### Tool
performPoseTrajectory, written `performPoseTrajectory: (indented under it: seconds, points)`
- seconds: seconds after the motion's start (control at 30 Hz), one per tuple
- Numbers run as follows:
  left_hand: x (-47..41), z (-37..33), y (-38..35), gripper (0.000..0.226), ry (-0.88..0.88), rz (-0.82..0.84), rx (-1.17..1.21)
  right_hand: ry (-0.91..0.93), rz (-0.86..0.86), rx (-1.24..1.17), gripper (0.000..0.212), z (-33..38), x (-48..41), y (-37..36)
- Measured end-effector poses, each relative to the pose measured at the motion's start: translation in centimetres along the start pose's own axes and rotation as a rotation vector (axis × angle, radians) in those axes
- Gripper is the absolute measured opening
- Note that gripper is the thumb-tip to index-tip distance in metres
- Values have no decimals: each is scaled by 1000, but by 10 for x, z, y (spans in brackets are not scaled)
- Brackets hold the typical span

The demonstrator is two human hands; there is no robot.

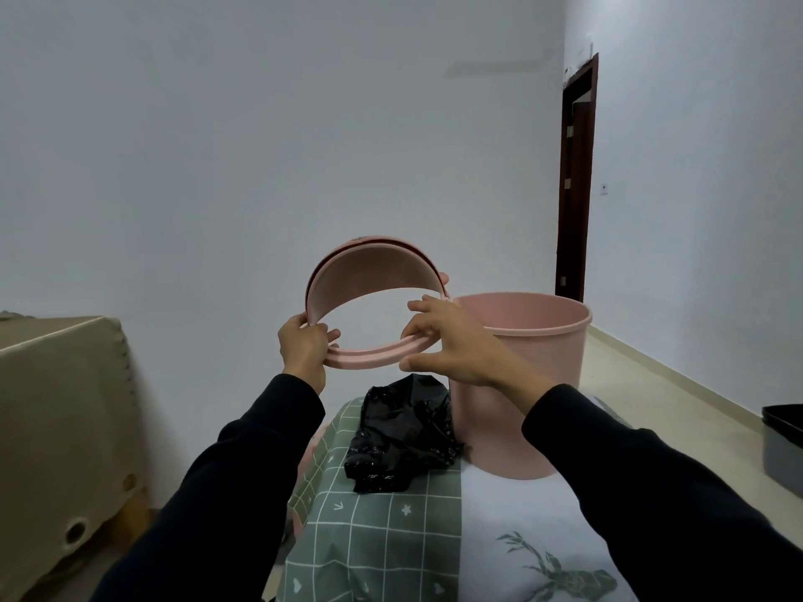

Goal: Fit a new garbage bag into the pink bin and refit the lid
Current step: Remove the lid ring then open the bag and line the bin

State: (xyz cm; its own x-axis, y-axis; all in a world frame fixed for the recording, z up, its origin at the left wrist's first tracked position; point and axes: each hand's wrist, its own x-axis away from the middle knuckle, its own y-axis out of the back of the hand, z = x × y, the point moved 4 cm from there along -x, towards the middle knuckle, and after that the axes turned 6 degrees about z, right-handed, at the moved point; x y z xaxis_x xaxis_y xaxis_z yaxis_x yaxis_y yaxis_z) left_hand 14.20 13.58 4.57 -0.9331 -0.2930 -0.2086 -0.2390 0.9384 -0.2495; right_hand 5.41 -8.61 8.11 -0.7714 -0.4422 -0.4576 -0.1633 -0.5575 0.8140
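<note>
Left hand (304, 347) and right hand (456, 341) clamp their fingers on the pink lid (360, 271), held up left of the open pink bin (539, 354). The bin's inside is hidden. A crumpled black bag (404, 432) lies just beside it on the checked cloth (382, 536).

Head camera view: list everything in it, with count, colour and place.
lid: one, pink, held up left of the bin
bin: one, pink, open, standing on the cloth
garbage bag: one, black, crumpled on the cloth beside the bin
cloth: one, green check and white, bottom centre
covered box: one, beige, far left
doorway: one, dark brown, right
container: one, grey, black top, right edge
left hand: grips the lid's left rim
right hand: grips the lid's right rim
</note>
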Motion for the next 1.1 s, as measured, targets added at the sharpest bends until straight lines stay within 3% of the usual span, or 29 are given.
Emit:
performPoseTrajectory:
  seconds: [0.73, 1.1]
  points:
    - [1, 50, 29, 40, 145, -63, 54, 100, 10, 133, 32, -18, -11, -52]
    - [4, 69, 37, 44, 229, -77, 188, 47, -14, 48, 41, -45, 1, -71]
